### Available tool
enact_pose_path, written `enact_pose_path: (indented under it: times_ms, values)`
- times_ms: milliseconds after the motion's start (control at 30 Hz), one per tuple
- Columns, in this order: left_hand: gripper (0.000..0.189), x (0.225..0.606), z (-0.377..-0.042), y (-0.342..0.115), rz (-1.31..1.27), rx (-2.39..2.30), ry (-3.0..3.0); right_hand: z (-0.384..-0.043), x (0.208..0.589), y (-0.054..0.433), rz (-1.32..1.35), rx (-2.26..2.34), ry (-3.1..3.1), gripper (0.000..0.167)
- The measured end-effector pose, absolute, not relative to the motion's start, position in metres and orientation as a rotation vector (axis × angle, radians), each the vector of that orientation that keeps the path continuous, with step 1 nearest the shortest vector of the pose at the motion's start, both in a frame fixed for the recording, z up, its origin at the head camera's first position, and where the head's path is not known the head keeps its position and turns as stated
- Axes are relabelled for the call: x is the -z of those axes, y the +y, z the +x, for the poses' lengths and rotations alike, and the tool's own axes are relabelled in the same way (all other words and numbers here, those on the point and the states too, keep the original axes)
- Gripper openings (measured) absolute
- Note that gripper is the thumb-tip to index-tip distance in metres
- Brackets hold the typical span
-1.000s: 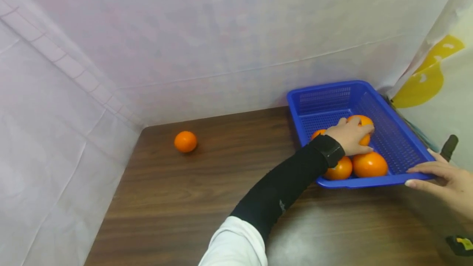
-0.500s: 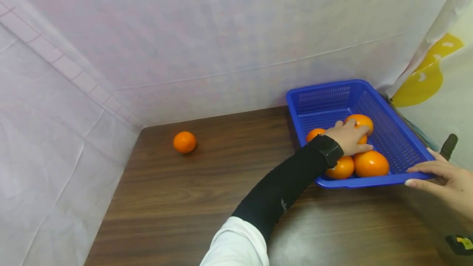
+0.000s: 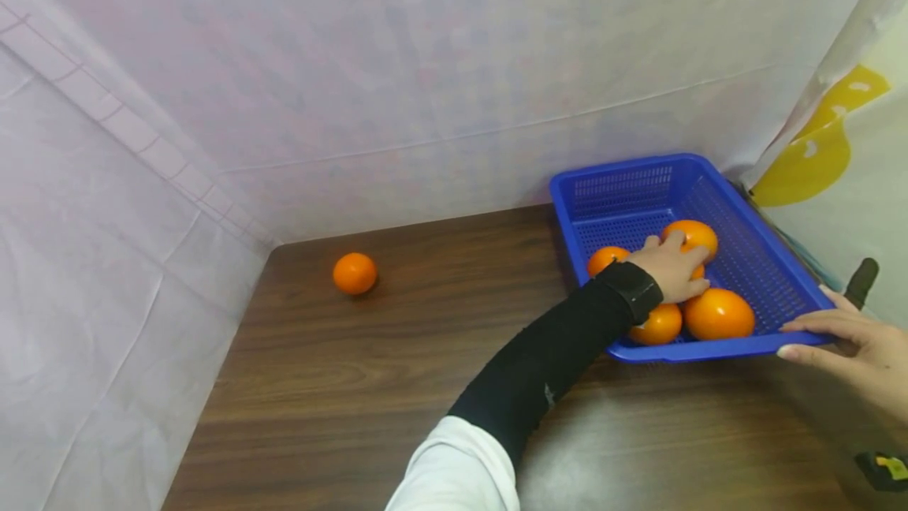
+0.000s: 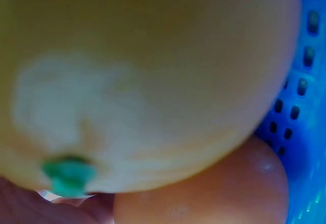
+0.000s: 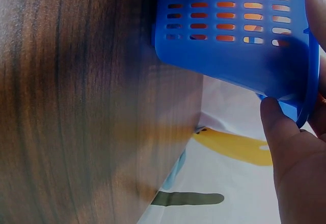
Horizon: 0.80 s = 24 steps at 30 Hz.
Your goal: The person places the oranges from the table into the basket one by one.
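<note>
In the head view, a blue plastic basket [image 3: 776, 259] holds several oranges. My left hand [image 3: 670, 268] reaches into it, fingers spread and bent over an orange [image 3: 698, 272] mostly hidden beneath the palm. Its fingertips lie against the back orange [image 3: 694, 236], and the thumb is by the front right orange [image 3: 720, 314]. Other oranges sit left of the hand and under the wrist. An orange with a green stem [image 4: 69, 175] fills most of the left wrist view. At the basket's front right corner, my right hand [image 3: 861, 349] pinches the rim, thumb [image 5: 280, 127] against the outer wall.
One orange [image 3: 355, 274] lies alone on the brown wooden table [image 3: 397, 369], toward the back left. White patterned cloth [image 3: 426, 85] hangs behind and at the left. A cloth with yellow shapes [image 3: 809, 164] hangs close to the basket's right side.
The front right orange has shifted slightly right in the basket, and the left orange shows more fully. My left hand has moved only a little. The right hand keeps its place on the rim.
</note>
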<state>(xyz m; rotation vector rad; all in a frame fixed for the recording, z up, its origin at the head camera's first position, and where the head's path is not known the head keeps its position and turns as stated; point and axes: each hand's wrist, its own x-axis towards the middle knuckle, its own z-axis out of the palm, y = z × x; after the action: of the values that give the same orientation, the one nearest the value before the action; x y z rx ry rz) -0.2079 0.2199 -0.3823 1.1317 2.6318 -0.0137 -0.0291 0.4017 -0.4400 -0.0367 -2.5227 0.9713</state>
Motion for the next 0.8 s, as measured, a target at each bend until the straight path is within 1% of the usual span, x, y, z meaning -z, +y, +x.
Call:
enact_pose_path:
  times_ms: [233,500,800]
  values:
    - [0.055,0.3832,-0.2083,0.2192,1.108,-0.026,2.626,-0.0297,0.4392,0.4024,-0.013,-1.008,-2.494,0.025]
    - [0.054,0.3845,-0.2071,0.2202,1.133,0.070,2.622,-0.0290,0.4385,0.4025,-0.020,-0.989,-2.507,0.028]
    - [0.054,0.3849,-0.2060,0.2210,1.129,0.134,2.609,-0.0293,0.4365,0.4013,-0.001,-1.084,-2.463,0.021]
